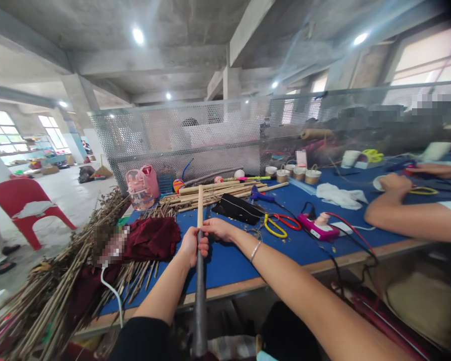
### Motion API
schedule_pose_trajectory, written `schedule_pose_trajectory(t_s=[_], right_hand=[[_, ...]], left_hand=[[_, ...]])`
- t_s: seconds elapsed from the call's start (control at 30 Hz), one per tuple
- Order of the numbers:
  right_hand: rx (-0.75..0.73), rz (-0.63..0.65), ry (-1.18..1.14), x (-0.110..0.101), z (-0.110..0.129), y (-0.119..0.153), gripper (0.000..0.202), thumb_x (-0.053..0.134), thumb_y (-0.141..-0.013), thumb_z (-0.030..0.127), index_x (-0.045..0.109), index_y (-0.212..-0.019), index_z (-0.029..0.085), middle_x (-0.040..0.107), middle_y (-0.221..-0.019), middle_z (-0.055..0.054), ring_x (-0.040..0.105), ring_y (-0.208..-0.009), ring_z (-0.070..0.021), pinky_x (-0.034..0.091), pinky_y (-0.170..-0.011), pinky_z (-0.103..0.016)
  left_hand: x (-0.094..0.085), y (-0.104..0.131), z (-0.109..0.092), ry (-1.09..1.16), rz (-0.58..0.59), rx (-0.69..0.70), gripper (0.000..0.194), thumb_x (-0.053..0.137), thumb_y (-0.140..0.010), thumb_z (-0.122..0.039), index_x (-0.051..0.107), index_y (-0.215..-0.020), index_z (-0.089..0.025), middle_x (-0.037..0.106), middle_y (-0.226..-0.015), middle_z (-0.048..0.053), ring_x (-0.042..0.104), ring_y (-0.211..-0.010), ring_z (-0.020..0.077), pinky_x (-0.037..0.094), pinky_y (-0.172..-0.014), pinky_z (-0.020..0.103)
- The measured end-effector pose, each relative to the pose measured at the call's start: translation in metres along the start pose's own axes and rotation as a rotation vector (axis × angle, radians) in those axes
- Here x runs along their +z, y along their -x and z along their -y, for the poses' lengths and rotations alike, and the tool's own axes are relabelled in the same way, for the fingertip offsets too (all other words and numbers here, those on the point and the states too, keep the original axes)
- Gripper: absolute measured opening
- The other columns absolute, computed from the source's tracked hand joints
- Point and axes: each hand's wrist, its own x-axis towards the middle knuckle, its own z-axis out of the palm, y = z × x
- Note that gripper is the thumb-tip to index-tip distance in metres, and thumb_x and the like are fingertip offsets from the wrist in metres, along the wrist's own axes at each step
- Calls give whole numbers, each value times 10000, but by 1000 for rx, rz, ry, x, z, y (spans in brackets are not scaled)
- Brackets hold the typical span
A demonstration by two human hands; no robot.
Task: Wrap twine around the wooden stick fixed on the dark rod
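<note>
In front of me a long rod points away from my body. Its far end is a bare, pale wooden stick (pixel 200 206), and its near part is a dark grey tube or wrapping (pixel 200 306). My left hand (pixel 190 246) is closed round the rod near where dark meets pale. Just above it, my right hand (pixel 220 229) pinches the same spot with fingertips; a bracelet is on that wrist. Beyond my hands lie several wooden sticks (pixel 231 192) and a black sheet (pixel 237 208). Scissors (pixel 275 226) with yellow and red handles rest to the right.
Dried stalks (pixel 63 260) and a maroon cloth (pixel 154 238) lie left. A blue glue gun (pixel 262 195), magenta power strip (pixel 317 229), white cloth (pixel 340 194) and paper cups (pixel 298 173) are right. A co-worker's arm (pixel 409 216) reaches in. A mesh divider (pixel 188 140) stands behind.
</note>
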Motion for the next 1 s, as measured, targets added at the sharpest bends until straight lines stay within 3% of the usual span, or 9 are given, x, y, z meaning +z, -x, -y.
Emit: schedule_pose_trajectory(t_s=[0.23, 0.43, 0.73, 0.87, 1.0], right_hand=[[-57, -46, -53, 7, -4, 3, 349, 615, -716, 445, 545, -821, 120, 398, -441, 86, 234, -323, -19, 119, -320, -179], [-64, -42, -84, 6, -6, -1, 258, 625, -715, 357, 538, -775, 122, 443, -444, 72, 265, -325, -20, 123, -321, -174], [-60, -32, -93, 5, -4, -1, 229, 621, -703, 326, 545, -771, 122, 461, -453, 63, 275, -319, -23, 124, -311, -168], [-79, -45, -115, 4, -3, 2, 263, 641, -688, 351, 536, -765, 123, 386, -422, 89, 245, -312, -20, 127, -309, -170], [-93, -51, -156, 1, -5, 4, 326, 661, -673, 409, 513, -781, 140, 312, -410, 113, 202, -313, -20, 115, -305, -173]], left_hand=[[-3, 3, 4, -24, 43, 109, 162, 436, -783, -314, 455, -739, -159, 446, -570, -21, 305, -348, 32, 255, -299, 129], [-8, 3, 2, -68, 49, 117, 88, 485, -784, -224, 484, -822, -145, 458, -584, -20, 347, -371, 36, 313, -316, 128], [-7, 3, 5, -131, -3, 175, 105, 499, -813, -239, 509, -826, -135, 486, -578, -12, 403, -387, 48, 359, -344, 148], [-7, 4, 6, -172, -78, 250, 120, 582, -781, -231, 529, -791, -124, 529, -573, -1, 517, -473, 78, 456, -456, 179], [-13, 7, 4, -238, -71, 285, 189, 693, -702, -241, 563, -726, -105, 558, -526, 11, 505, -435, 74, 395, -418, 163]])
